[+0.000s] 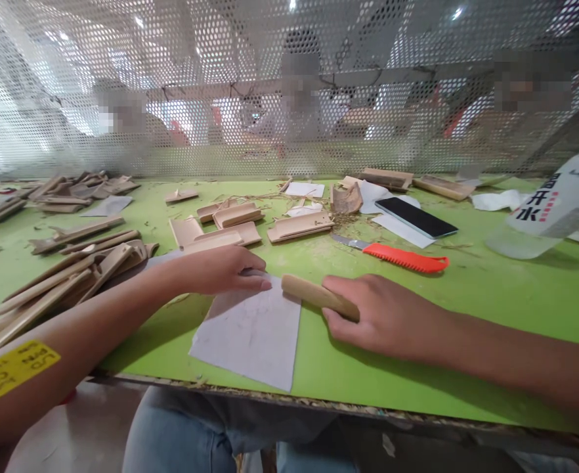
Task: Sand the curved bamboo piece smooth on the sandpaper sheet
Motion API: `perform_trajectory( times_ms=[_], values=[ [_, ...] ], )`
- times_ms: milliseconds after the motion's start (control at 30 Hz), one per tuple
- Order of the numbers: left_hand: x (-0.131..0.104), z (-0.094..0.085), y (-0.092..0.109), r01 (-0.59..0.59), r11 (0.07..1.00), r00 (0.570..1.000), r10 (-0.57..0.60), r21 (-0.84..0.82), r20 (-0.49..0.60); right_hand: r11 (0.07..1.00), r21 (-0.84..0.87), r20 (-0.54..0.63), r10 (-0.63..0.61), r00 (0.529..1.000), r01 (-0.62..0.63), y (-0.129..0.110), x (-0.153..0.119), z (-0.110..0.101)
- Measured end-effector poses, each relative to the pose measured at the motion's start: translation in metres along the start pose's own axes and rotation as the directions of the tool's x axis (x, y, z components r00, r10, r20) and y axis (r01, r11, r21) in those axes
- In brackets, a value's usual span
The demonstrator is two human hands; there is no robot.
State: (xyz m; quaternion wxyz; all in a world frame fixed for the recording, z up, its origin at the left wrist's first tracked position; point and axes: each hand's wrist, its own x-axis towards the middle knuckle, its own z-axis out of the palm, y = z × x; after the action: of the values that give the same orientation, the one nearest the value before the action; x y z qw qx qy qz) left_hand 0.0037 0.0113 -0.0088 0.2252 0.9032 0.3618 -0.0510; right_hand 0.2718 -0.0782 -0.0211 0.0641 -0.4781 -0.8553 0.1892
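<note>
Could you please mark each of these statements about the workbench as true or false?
1. The right hand holds a wooden piece. True.
2. The knife has a blue handle. False: the knife's handle is orange-red.
3. The phone lies partly over white paper. True.
4. The left hand is on the bottle. False: it is at the top of the loose sheet in front of the person; the bottle stands far to the right.

a dark-screened phone (pixel 417 218) overlaps white paper (pixel 402 232) on the right, with a translucent bottle (pixel 545 207) farther right; beyond the table's far edge stands a perforated screen (pixel 240 141).
</note>
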Motion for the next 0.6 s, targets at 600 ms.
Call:
perform_trajectory(
  times_ms=[600],
  values=[
    [-0.0001, 0.0001, -0.0027, 0.002, 1.0, 1.0, -0.003, 0.013, 0.005, 1.0, 0.015, 0.02, 0.005, 1.0, -0.006, -0.0003, 0.0, -0.0021]
  ],
)
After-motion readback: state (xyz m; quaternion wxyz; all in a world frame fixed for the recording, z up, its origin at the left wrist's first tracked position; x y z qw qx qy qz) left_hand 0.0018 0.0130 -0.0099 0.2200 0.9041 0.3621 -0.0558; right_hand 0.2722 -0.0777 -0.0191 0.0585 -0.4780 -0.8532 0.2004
